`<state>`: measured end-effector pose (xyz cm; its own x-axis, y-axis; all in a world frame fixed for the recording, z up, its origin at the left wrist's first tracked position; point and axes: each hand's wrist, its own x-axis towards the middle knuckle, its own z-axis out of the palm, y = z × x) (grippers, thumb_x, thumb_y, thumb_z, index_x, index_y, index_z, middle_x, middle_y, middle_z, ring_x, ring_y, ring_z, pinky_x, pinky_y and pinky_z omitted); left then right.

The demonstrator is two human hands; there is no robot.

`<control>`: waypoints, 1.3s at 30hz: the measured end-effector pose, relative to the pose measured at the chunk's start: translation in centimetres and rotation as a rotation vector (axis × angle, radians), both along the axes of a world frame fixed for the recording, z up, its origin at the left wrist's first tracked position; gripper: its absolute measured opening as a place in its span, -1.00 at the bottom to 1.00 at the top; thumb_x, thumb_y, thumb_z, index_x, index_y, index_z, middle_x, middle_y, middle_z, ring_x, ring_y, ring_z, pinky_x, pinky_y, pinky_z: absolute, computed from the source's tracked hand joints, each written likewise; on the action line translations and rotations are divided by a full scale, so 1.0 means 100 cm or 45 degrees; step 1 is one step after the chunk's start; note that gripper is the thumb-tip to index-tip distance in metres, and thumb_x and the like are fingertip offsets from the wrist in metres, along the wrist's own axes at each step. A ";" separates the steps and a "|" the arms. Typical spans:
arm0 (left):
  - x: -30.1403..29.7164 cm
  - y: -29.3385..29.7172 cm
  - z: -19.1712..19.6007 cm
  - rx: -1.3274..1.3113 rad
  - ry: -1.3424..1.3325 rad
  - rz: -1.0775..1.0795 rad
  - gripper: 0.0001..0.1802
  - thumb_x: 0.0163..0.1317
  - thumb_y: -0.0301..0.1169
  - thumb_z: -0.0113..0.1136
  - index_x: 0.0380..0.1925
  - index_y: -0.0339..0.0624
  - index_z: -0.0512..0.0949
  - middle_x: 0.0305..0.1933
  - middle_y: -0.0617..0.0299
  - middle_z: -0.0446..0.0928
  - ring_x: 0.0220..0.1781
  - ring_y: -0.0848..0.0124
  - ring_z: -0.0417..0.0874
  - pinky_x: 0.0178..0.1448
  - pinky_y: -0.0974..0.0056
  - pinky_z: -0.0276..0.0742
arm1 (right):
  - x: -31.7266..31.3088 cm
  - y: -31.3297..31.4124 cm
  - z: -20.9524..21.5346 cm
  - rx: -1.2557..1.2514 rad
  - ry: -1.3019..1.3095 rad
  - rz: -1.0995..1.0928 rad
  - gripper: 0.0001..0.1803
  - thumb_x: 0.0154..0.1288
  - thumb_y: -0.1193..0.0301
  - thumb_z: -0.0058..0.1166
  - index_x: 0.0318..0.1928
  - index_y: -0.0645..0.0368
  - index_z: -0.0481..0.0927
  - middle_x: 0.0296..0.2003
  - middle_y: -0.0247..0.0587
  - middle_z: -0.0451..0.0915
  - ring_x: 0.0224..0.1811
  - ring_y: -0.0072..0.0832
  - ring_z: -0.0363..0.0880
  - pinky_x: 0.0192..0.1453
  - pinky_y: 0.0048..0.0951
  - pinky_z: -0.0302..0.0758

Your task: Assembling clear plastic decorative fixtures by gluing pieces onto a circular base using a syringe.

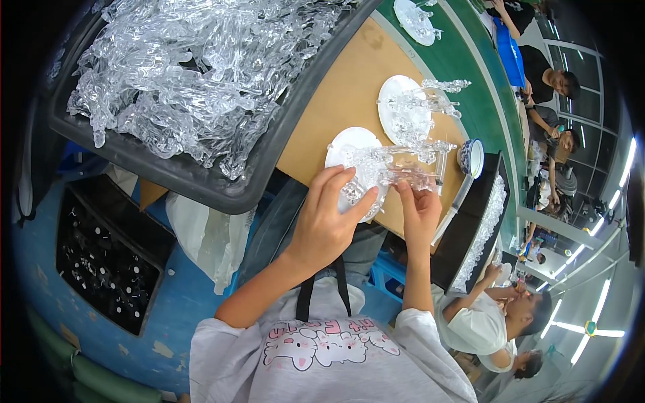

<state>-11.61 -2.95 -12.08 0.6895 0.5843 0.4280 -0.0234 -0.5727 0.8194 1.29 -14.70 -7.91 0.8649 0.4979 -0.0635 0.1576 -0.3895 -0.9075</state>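
Note:
A white round disc (pixel 350 138) in front of me carries several clear plastic pieces standing out from its face. My left hand (pixel 327 218) grips this disc from its near left side, fingers and thumb curved over its face. Pinched in the fingers of my right hand (pixel 418 207) is a clear plastic part (pixel 411 176) at the right side of the disc. Its inner end is hidden among the other clear pieces. Just beyond lies a second white disc (pixel 395 86), also bearing clear parts.
A black tray (pixel 232 199) heaped with clear plastic parts (pixel 201 74) stands at the upper left. Right of my hands are a blue-patterned bowl (pixel 471 158), a brush-like tool (pixel 451 209) and a black bin (pixel 449 265) of small clear pieces. Co-workers sit along the green belt (pixel 474 87).

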 end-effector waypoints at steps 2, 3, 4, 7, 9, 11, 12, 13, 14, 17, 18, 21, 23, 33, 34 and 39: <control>0.000 -0.001 0.000 0.005 -0.014 -0.001 -0.56 -0.12 -0.63 0.32 -0.15 -0.02 0.70 0.07 0.05 0.41 0.15 0.04 0.41 0.22 0.07 0.38 | -0.006 0.005 0.010 -0.259 -0.194 0.067 -0.67 0.35 0.46 0.11 0.05 0.37 0.48 -0.17 -0.15 0.65 -0.12 -0.52 0.62 0.01 -0.51 0.50; 0.000 0.000 0.000 0.005 -0.015 -0.001 -0.56 -0.12 -0.63 0.32 -0.15 -0.02 0.70 0.07 0.05 0.41 0.15 0.04 0.41 0.22 0.07 0.38 | -0.008 0.007 0.012 -0.258 -0.195 0.067 -0.67 0.35 0.46 0.11 0.05 0.37 0.48 -0.17 -0.15 0.65 -0.12 -0.52 0.62 0.01 -0.51 0.50; 0.001 0.000 -0.001 0.018 -0.010 0.007 -0.56 -0.12 -0.63 0.32 -0.15 -0.02 0.70 0.07 0.05 0.41 0.15 0.04 0.41 0.22 0.07 0.38 | -0.010 0.009 0.013 -0.350 -0.273 0.078 -0.66 0.34 0.46 0.12 0.05 0.37 0.48 -0.18 -0.13 0.66 -0.12 -0.51 0.62 0.00 -0.51 0.50; -0.001 0.000 -0.008 0.022 -0.013 0.009 -0.55 -0.12 -0.65 0.30 -0.15 -0.02 0.70 0.08 0.05 0.40 0.16 0.04 0.40 0.22 0.07 0.38 | -0.015 0.010 0.008 -0.446 -0.450 0.108 -0.64 0.32 0.46 0.13 0.06 0.39 0.47 -0.20 -0.10 0.67 -0.13 -0.47 0.64 -0.01 -0.50 0.50; -0.004 0.000 -0.016 0.015 -0.016 0.002 -0.55 -0.12 -0.66 0.29 -0.15 -0.02 0.70 0.08 0.05 0.40 0.17 0.04 0.40 0.23 0.06 0.38 | -0.013 0.006 0.000 -0.447 -0.545 0.129 -0.63 0.31 0.47 0.14 0.06 0.40 0.47 -0.21 -0.07 0.67 -0.14 -0.44 0.65 -0.01 -0.49 0.50; -0.006 0.001 -0.022 0.026 -0.030 0.011 -0.58 -0.09 -0.62 0.25 -0.15 -0.07 0.68 0.07 0.00 0.39 0.19 0.03 0.39 0.25 0.05 0.41 | -0.007 0.002 -0.006 -0.518 -0.844 0.252 -0.63 0.30 0.48 0.14 0.07 0.38 0.47 -0.21 -0.05 0.66 -0.16 -0.37 0.67 -0.05 -0.47 0.51; -0.006 0.000 -0.024 0.030 -0.030 0.006 -0.58 -0.09 -0.62 0.25 -0.15 -0.07 0.68 0.07 0.00 0.39 0.19 0.03 0.39 0.25 0.05 0.41 | -0.003 0.000 -0.008 -0.516 -0.843 0.245 -0.63 0.30 0.48 0.14 0.07 0.38 0.47 -0.21 -0.05 0.66 -0.16 -0.37 0.67 -0.05 -0.47 0.51; -0.005 -0.001 -0.025 0.011 -0.051 0.015 -0.55 -0.10 -0.66 0.24 -0.14 -0.04 0.69 0.09 0.02 0.39 0.18 0.03 0.40 0.25 0.05 0.39 | 0.001 -0.001 -0.008 -0.432 -0.810 0.290 -0.64 0.30 0.49 0.14 0.07 0.37 0.47 -0.21 -0.04 0.66 -0.17 -0.35 0.67 -0.06 -0.46 0.52; -0.004 -0.002 -0.025 -0.009 -0.072 0.025 -0.51 -0.12 -0.70 0.23 -0.13 -0.01 0.70 0.11 0.05 0.38 0.18 0.04 0.41 0.26 0.05 0.37 | 0.003 -0.001 -0.007 -0.348 -0.776 0.335 -0.64 0.29 0.49 0.13 0.07 0.36 0.48 -0.21 -0.03 0.66 -0.17 -0.34 0.68 -0.07 -0.46 0.52; -0.006 -0.001 -0.028 0.020 -0.054 0.042 -0.51 -0.11 -0.69 0.23 -0.12 -0.01 0.69 0.10 0.05 0.38 0.19 0.03 0.42 0.29 0.04 0.35 | -0.009 0.010 0.003 -0.496 -0.809 0.293 -0.64 0.28 0.50 0.15 0.07 0.36 0.48 -0.20 -0.01 0.66 -0.16 -0.29 0.68 -0.08 -0.44 0.52; -0.006 -0.002 -0.029 0.023 -0.049 0.041 -0.51 -0.11 -0.69 0.23 -0.12 -0.01 0.69 0.10 0.05 0.38 0.19 0.03 0.42 0.29 0.04 0.35 | -0.011 0.010 0.000 -0.494 -0.805 0.292 -0.64 0.28 0.50 0.15 0.07 0.36 0.48 -0.20 -0.01 0.66 -0.16 -0.29 0.68 -0.08 -0.44 0.52; -0.006 -0.003 -0.028 0.018 -0.054 0.045 -0.51 -0.10 -0.68 0.23 -0.11 0.00 0.69 0.10 0.05 0.39 0.21 0.05 0.42 0.32 -0.02 0.32 | -0.009 0.005 -0.005 -0.434 -0.853 0.251 -0.65 0.28 0.50 0.14 0.06 0.34 0.48 -0.20 -0.01 0.65 -0.16 -0.25 0.68 -0.10 -0.43 0.53; -0.008 -0.002 -0.028 0.165 0.062 0.062 -0.52 -0.09 -0.66 0.23 -0.12 0.01 0.69 0.11 0.05 0.40 0.20 0.07 0.42 0.32 -0.07 0.31 | -0.006 0.000 -0.005 -0.317 -0.764 0.289 -0.66 0.27 0.51 0.15 0.05 0.33 0.49 -0.21 0.00 0.65 -0.17 -0.21 0.68 -0.11 -0.42 0.53; -0.009 0.002 -0.028 0.128 -0.011 0.049 -0.65 0.01 -0.56 0.23 -0.15 -0.01 0.69 0.07 0.01 0.41 0.17 0.05 0.45 0.29 -0.08 0.38 | -0.009 -0.012 -0.014 -0.514 -0.976 0.350 -0.68 0.24 0.50 0.20 -0.01 0.33 0.51 -0.23 -0.01 0.65 -0.22 -0.27 0.68 -0.13 -0.42 0.53; -0.008 0.002 -0.026 0.119 -0.014 0.037 -0.64 0.01 -0.58 0.22 -0.15 -0.02 0.68 0.07 0.00 0.41 0.17 0.04 0.45 0.29 -0.08 0.38 | -0.004 -0.021 -0.017 -0.417 -0.841 0.297 -0.68 0.25 0.50 0.19 -0.01 0.33 0.51 -0.22 -0.05 0.64 -0.19 -0.34 0.65 -0.09 -0.44 0.51; 0.006 0.014 -0.022 0.155 -0.039 0.003 -0.60 -0.04 -0.61 0.26 -0.13 -0.04 0.67 0.07 -0.02 0.41 0.17 0.00 0.45 0.29 -0.06 0.37 | -0.008 -0.027 -0.035 -0.148 -0.554 0.104 -0.69 0.27 0.51 0.17 0.00 0.35 0.49 -0.16 -0.18 0.61 -0.10 -0.51 0.56 0.02 -0.49 0.46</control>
